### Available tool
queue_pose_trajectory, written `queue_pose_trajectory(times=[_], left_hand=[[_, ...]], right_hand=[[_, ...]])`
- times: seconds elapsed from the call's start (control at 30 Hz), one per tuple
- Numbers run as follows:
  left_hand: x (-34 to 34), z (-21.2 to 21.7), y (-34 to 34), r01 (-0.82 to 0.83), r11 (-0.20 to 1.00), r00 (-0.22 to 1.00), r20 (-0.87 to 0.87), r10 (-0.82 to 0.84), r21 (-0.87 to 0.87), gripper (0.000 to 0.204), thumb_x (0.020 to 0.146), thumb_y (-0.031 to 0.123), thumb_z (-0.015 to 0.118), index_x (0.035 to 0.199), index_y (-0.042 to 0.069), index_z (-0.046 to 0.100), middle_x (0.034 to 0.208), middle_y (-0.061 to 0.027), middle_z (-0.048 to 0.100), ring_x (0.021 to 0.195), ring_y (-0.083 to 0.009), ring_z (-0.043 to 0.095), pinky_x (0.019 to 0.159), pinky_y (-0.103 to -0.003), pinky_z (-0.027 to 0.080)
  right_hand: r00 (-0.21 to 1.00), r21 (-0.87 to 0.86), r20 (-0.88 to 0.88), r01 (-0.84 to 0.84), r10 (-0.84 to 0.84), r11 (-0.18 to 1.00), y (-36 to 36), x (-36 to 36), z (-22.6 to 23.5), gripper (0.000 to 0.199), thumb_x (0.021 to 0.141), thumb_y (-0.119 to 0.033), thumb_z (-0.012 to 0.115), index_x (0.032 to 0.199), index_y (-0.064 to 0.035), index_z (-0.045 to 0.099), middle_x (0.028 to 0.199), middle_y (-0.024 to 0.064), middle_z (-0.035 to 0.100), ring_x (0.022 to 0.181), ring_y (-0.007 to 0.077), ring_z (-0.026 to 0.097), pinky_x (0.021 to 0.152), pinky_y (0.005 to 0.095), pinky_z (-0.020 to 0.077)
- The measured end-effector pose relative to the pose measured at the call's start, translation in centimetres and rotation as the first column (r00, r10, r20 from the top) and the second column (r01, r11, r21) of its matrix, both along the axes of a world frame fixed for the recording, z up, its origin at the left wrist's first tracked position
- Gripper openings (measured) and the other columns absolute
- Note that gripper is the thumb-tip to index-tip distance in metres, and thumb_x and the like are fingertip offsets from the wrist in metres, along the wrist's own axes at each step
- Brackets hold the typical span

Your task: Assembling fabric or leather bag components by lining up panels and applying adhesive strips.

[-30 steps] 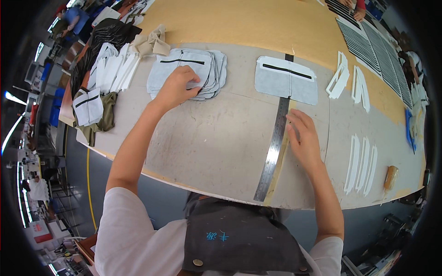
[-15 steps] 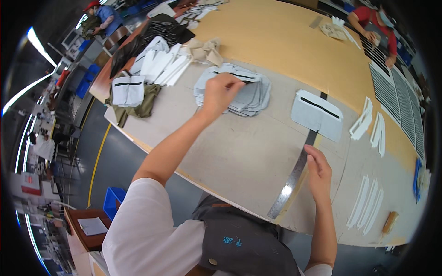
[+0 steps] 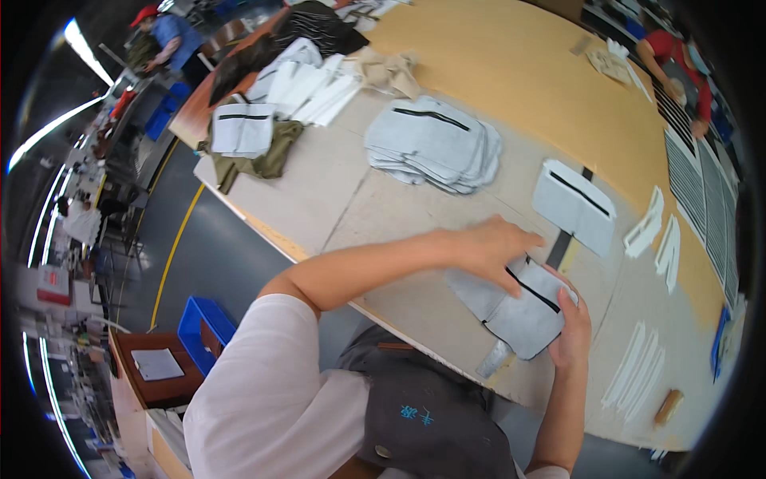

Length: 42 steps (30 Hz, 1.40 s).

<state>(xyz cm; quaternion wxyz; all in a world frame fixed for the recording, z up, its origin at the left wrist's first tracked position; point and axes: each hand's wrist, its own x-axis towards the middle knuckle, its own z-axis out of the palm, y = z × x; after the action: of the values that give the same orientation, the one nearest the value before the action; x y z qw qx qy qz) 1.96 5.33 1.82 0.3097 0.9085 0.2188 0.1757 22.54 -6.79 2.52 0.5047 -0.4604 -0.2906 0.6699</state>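
Observation:
A light grey fabric panel (image 3: 523, 319) with a black slit lies over the steel ruler (image 3: 494, 361) near the table's front. My right hand (image 3: 571, 329) grips its right edge, thumb on top and fingers beneath. My left hand (image 3: 496, 249) is over the panel's far edge, thumb and fingers apart, the thumb tip at the slit; whether it touches the cloth I cannot tell. Beyond the hands, a similar panel (image 3: 574, 206) lies flat across the ruler's far end. A stack of such grey panels (image 3: 431, 148) sits farther left, the top one showing its black slit.
Olive cloth with a grey panel (image 3: 242, 132) on it lies at the table's left, near white strips (image 3: 319, 94) and beige cloth (image 3: 389, 72). More white strips (image 3: 634, 371) and a wooden-looking block (image 3: 669, 407) are at right. A co-worker (image 3: 678, 72) works across the table.
My left hand has come from the stack to the right, and a grey panel now lies over the ruler. My right hand has closed on that panel's edge. The view has shifted slightly.

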Motion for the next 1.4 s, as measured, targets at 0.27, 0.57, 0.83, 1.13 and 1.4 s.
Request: queue_pose_trajectory(times=[0.27, 0.57, 0.83, 1.13, 1.4], left_hand=[[-4.1, -2.3, -1.5, -0.299, 0.523, 0.906, -0.066, 0.418, -0.798, 0.03, 0.087, 0.025, 0.074, 0.082, -0.002, 0.063, 0.062, -0.0025, 0.052, 0.063, -0.006, 0.043, 0.055, -0.028, 0.038], [-0.4, -3.5, -7.5, -0.704, 0.665, 0.666, 0.092, 0.74, -0.249, 0.041, 0.1, 0.023, 0.06, 0.069, 0.0, 0.046, 0.055, -0.005, 0.033, 0.054, -0.0097, 0.027, 0.045, -0.029, 0.028], [0.2, -3.5, -8.5, -0.64, 0.736, 0.735, 0.104, 0.67, -0.221, 0.037, 0.101, 0.021, 0.058, 0.071, 0.001, 0.046, 0.053, -0.01, 0.036, 0.049, -0.0164, 0.028, 0.044, -0.032, 0.03], [1.0, -2.1, -7.7, -0.544, 0.839, 0.834, -0.131, 0.536, -0.033, 0.028, 0.097, 0.02, 0.06, 0.078, 0.002, 0.053, 0.055, -0.0191, 0.05, 0.049, -0.0386, 0.051, 0.047, -0.042, 0.04], [-1.3, -1.7, -6.0, -0.488, 0.861, 0.866, -0.205, 0.456, -0.147, 0.027, 0.09, 0.016, 0.068, 0.074, -0.001, 0.054, 0.059, -0.0178, 0.054, 0.052, -0.0352, 0.052, 0.051, -0.039, 0.042]], right_hand=[[0.946, -0.193, 0.114, 0.32, -0.303, 0.927, -2.0, 2.7, -1.9, 0.028, 0.099, -0.021, 0.058, 0.109, 0.0034, 0.066, 0.1, 0.0058, 0.068, 0.087, 0.0142, 0.064, 0.079, 0.0277, 0.0507], [0.326, 0.373, 0.823, 0.305, -0.464, 0.876, -3.5, 1.5, -4.8, 0.031, 0.099, -0.02, 0.061, 0.077, 0.0012, 0.057, 0.054, 0.0049, 0.042, 0.052, 0.0101, 0.032, 0.046, 0.0297, 0.0318], [0.209, 0.361, 0.879, 0.297, -0.429, 0.884, -6.1, 2.4, -4.1, 0.024, 0.098, -0.015, 0.06, 0.078, -0.0008, 0.06, 0.057, 0.0067, 0.049, 0.05, 0.0135, 0.04, 0.047, 0.0309, 0.0372], [-0.067, 0.182, 0.972, -0.403, -0.227, 0.897, -6.4, 0.5, -2.5, 0.06, 0.093, -0.021, 0.06, 0.142, 0.0045, 0.039, 0.152, 0.0191, 0.035, 0.144, 0.0339, 0.03, 0.117, 0.0457, 0.026], [-0.06, 0.011, 0.997, -0.514, -0.048, 0.858, -6.5, -1.6, -3.3, 0.066, 0.095, -0.029, 0.056, 0.146, 0.0054, 0.033, 0.158, 0.0179, 0.027, 0.148, 0.0315, 0.022, 0.121, 0.0441, 0.0181]])
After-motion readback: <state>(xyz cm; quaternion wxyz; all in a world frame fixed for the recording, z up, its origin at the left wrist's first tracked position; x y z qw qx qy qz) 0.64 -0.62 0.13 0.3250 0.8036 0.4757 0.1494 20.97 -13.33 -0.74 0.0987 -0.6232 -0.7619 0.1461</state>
